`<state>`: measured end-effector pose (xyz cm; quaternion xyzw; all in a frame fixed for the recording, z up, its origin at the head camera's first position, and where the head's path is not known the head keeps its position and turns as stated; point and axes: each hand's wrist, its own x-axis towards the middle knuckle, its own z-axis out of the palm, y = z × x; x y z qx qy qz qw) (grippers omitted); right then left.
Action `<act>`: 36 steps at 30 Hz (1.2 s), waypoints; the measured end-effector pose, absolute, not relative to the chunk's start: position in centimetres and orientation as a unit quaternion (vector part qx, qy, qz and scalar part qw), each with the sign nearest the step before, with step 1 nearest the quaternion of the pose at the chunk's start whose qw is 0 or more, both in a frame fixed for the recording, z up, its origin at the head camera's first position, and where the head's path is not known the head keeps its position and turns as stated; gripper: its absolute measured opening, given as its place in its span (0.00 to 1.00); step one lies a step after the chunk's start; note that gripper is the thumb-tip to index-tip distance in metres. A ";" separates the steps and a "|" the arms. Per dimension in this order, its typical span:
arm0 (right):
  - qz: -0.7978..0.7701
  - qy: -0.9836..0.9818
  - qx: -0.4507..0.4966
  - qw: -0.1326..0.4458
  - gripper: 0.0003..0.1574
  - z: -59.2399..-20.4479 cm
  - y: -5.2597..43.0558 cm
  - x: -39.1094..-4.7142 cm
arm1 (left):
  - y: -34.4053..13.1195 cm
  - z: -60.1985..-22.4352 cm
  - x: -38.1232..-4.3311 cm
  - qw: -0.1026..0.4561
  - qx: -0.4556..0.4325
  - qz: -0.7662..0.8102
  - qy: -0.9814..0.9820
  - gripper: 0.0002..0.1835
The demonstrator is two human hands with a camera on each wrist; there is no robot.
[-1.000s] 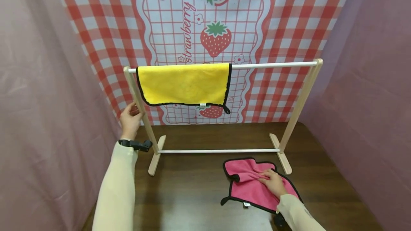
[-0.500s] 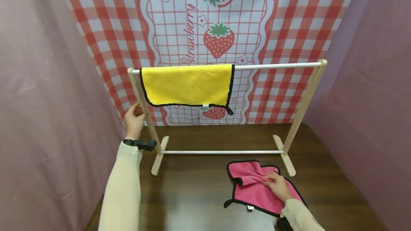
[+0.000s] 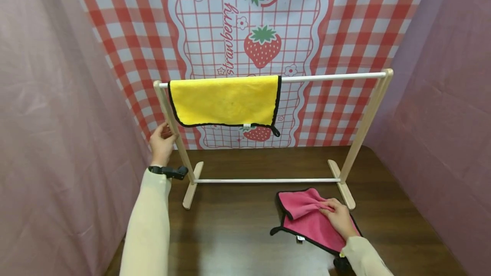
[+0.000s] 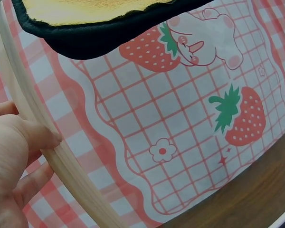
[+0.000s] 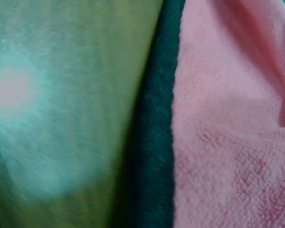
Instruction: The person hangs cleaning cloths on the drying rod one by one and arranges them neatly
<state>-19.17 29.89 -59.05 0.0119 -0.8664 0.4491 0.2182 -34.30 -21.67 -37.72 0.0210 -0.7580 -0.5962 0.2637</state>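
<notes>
Slanting lengthwise toward near right, the pink cloth (image 3: 318, 227) is pinched by the right grip (image 3: 339, 217); left grip (image 3: 161, 143) clasps the post (image 3: 184, 154).

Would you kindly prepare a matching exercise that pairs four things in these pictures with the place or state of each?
Things
1. Yellow rectangular cloth with black edging
2. Pink cloth with black edging
3. Bare left hand
4. Bare right hand

Places and states
A. Pinching a soft fabric fold
B. Hanging over the white top rod
C. Holding a pale wooden upright
D. Rumpled, in front of the thin white lower rod

Right pairs
1-B
2-D
3-C
4-A
</notes>
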 end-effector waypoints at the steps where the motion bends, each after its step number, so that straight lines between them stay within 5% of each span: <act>1: 0.450 -0.866 0.010 0.217 0.05 -58.7 30.0 -19.2 | -21.7 -37.8 -34.3 0.262 0.020 -0.596 -0.758 0.29; 36: 0.467 -0.786 0.072 0.399 0.12 -40.5 31.4 -22.3 | -21.7 -37.6 -34.2 0.268 0.020 -0.582 -0.768 0.28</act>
